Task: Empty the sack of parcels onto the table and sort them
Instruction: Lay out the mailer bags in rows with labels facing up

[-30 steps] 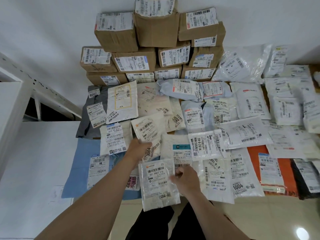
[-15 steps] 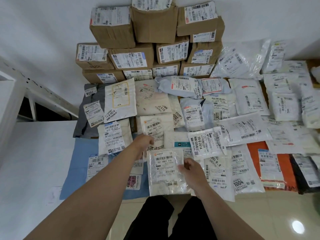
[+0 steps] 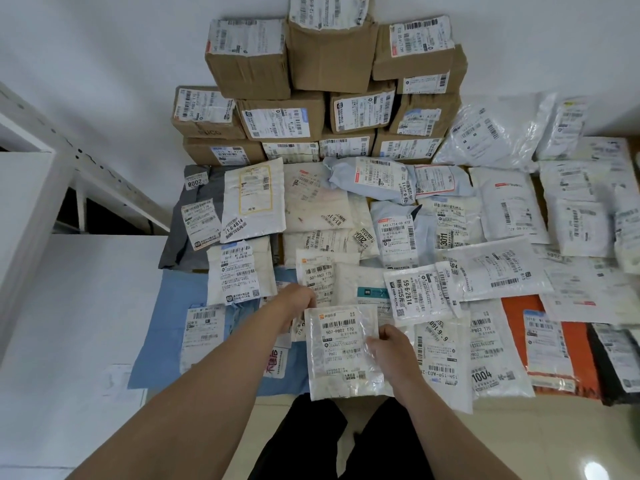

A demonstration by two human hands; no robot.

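Since a second ago the clear parcel (image 3: 343, 351) had slid right and a little toward the back of the table, from the front edge onto the spread of bags, and the left hand (image 3: 298, 304) had left the white bag (image 3: 317, 271) it touched and come to the parcel's top left corner.

The stack of cardboard boxes (image 3: 311, 95) stood against the white wall (image 3: 104, 64) at the back, three layers high, each box with a shipping label. In front of it the table (image 3: 554, 410) was covered with flat mail bags: a grey bag (image 3: 180, 244) and a blue bag (image 3: 166, 334) at the left, white and clear ones across the middle, an orange bag (image 3: 578, 341) and a black bag (image 3: 606, 382) at the right front. A white bag marked 1004 (image 3: 491, 358) lay just right of the clear parcel.

The clear parcel lay at the front middle, label up, reading 507-P802 T70, overlapping the blue bag and its white neighbours. The right hand (image 3: 391, 348) pinched its right edge, fingers curled closed on the plastic. The left hand's fingers bent down at the top left corner, touching it; whether they actually gripped it could not be told.
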